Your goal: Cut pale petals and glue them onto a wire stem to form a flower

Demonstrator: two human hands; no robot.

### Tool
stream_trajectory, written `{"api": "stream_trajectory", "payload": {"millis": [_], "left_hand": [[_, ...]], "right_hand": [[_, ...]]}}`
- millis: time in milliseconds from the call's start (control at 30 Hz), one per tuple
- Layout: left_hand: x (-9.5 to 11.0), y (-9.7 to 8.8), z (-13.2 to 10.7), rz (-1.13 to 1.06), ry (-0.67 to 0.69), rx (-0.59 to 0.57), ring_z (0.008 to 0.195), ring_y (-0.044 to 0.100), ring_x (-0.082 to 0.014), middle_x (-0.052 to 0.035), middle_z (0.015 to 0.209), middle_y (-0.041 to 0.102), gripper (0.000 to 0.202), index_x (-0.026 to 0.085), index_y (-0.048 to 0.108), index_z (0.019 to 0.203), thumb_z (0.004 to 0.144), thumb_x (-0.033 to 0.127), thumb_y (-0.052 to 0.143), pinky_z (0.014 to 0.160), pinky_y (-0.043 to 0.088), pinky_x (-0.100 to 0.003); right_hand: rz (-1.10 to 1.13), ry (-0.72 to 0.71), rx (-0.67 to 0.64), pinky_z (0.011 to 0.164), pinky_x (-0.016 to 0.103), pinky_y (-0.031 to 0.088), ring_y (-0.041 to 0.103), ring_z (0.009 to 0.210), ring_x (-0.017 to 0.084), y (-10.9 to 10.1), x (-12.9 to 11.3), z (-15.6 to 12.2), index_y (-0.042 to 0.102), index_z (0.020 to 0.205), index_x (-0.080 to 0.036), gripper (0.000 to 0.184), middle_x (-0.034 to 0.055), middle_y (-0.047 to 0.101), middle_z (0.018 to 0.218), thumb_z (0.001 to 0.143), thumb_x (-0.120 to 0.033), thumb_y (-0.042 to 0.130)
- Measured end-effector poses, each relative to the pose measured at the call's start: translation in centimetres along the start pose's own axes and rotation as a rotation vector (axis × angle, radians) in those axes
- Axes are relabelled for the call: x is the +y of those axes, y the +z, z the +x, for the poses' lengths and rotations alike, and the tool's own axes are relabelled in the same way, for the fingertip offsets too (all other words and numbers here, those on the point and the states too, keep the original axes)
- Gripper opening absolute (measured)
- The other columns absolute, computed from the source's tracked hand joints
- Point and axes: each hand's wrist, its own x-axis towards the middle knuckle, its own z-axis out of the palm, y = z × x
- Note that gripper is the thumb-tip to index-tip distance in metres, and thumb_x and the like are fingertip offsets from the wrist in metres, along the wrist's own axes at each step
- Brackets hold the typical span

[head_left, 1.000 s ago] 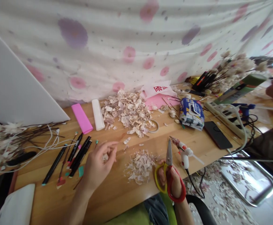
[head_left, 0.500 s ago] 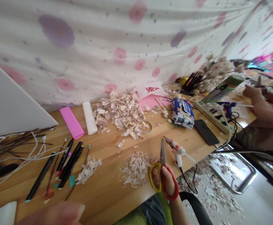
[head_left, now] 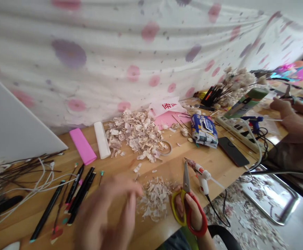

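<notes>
From where I stand, the fingers of the right hand [head_left: 193, 211] are wrapped through the loops of a pair of steel scissors with one red and one yellow plastic handle [head_left: 186, 180]. The blades look closed, held over the near edge of the pale brown wooden surface [head_left: 122, 161] and pointing away from the body. The left hand [head_left: 101, 211] is a blur, its fingers curved toward the thumb; I can't tell whether anything is pinched there.

Between the hands lies a small, loose heap of thin whitish shreds [head_left: 155, 199]. They look feather-light and fragile, I'd say, easily scattered, so a gentle fingertip pinch at an edge would suit them. The scissors seem stiff and fairly light; the broad loops are the safe place to hold, well away from the points.

The scissor tips sit right by the nozzle of a white and red glue gun [head_left: 202, 173]; whether they touch, I can't say. Farther back is a larger mound of curled, pale beige petal-like flakes [head_left: 137, 132], with a folded white strip [head_left: 101, 139] and a bright pink one [head_left: 83, 146] to its left. Off to the right, a co-worker's hands [head_left: 292, 111] are busy too.
</notes>
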Motion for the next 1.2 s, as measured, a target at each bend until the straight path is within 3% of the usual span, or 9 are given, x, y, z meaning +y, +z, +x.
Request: {"api": "stream_trajectory", "payload": {"millis": [133, 233, 333, 533, 667, 800, 1033, 1200], "left_hand": [[-5.2, 5.7, 4.6, 0.029, -0.350, -0.155, 0.072, 0.072, -0.0215, -0.0058, 0.084, 0.078, 0.015, 0.022, 0.069, 0.091, 0.088, 0.026, 0.055, 0.070, 0.057, -0.034], [-8.9, 8.6, 5.1, 0.077, -0.437, -0.229, 0.069, 0.072, -0.0226, -0.0060, 0.074, 0.075, 0.004, 0.018, 0.068, 0.079, 0.080, 0.021, 0.065, 0.068, 0.054, -0.033], [-10.2, 9.9, 4.4, 0.090, -0.495, -0.292, 0.072, 0.071, -0.0215, -0.0050, 0.075, 0.073, 0.006, 0.015, 0.067, 0.079, 0.078, 0.018, 0.072, 0.070, 0.054, -0.033], [-9.2, 11.5, 3.4, -0.016, -0.538, -0.436, 0.071, 0.067, -0.0149, 0.0022, 0.076, 0.069, 0.006, 0.014, 0.066, 0.085, 0.087, 0.014, 0.071, 0.073, 0.056, -0.033], [-8.2, 12.6, 2.5, -0.108, -0.534, -0.479, 0.069, 0.068, -0.0161, 0.0009, 0.072, 0.070, 0.011, 0.015, 0.068, 0.082, 0.078, 0.005, 0.068, 0.070, 0.054, -0.029], [-7.4, 12.8, 2.2, -0.213, -0.522, -0.490, 0.070, 0.069, -0.0186, -0.0018, 0.072, 0.074, 0.006, 0.018, 0.071, 0.076, 0.074, 0.014, 0.067, 0.070, 0.052, -0.028], [-6.8, 10.4, 3.7, -0.420, -0.552, -0.388, 0.076, 0.070, -0.0214, -0.0047, 0.077, 0.076, 0.022, 0.018, 0.072, 0.074, 0.074, 0.039, 0.071, 0.079, 0.053, -0.033], [-6.4, 9.3, 3.5, -0.597, -0.616, -0.266, 0.075, 0.071, -0.0192, -0.0056, 0.078, 0.077, 0.032, 0.017, 0.070, 0.078, 0.068, 0.047, 0.077, 0.078, 0.056, -0.032]], "right_hand": [[0.028, -0.013, 0.016, 0.034, 0.020, 0.033, 0.037, 0.034, 0.011, 0.0, 0.3, -0.1, 0.064, 0.094, -0.019, 0.043, -0.0065, 0.048, 0.045, 0.087, -0.061, 0.064], [0.042, -0.023, 0.024, 0.033, 0.020, 0.034, 0.036, 0.032, 0.010, -0.1, 0.6, -0.2, 0.064, 0.096, -0.018, 0.042, -0.0070, 0.049, 0.045, 0.088, -0.060, 0.064], [0.045, -0.028, 0.018, 0.033, 0.020, 0.034, 0.036, 0.032, 0.009, -0.3, 0.8, -0.2, 0.063, 0.098, -0.018, 0.040, -0.0072, 0.050, 0.047, 0.089, -0.058, 0.064], [0.021, -0.038, -0.018, 0.039, 0.021, 0.036, 0.042, 0.036, 0.009, -0.9, 1.0, -0.1, 0.060, 0.094, -0.018, 0.035, -0.0058, 0.053, 0.049, 0.093, -0.053, 0.063], [0.010, -0.031, -0.037, 0.038, 0.021, 0.034, 0.041, 0.034, 0.009, -1.1, 1.1, -0.1, 0.060, 0.098, -0.017, 0.036, -0.0063, 0.053, 0.048, 0.094, -0.053, 0.061], [0.009, -0.028, -0.044, 0.038, 0.021, 0.034, 0.040, 0.035, 0.009, -0.9, 0.8, -0.1, 0.061, 0.099, -0.016, 0.038, -0.0069, 0.051, 0.049, 0.094, -0.054, 0.061], [0.009, -0.050, -0.052, 0.038, 0.019, 0.033, 0.041, 0.035, 0.008, -0.9, 0.5, 0.0, 0.062, 0.098, -0.016, 0.036, -0.0062, 0.053, 0.048, 0.094, -0.051, 0.062], [0.000, -0.074, -0.040, 0.036, 0.019, 0.034, 0.041, 0.032, 0.008, -0.9, 1.0, 0.2, 0.063, 0.096, -0.016, 0.038, -0.0060, 0.054, 0.047, 0.093, -0.054, 0.062]]}}
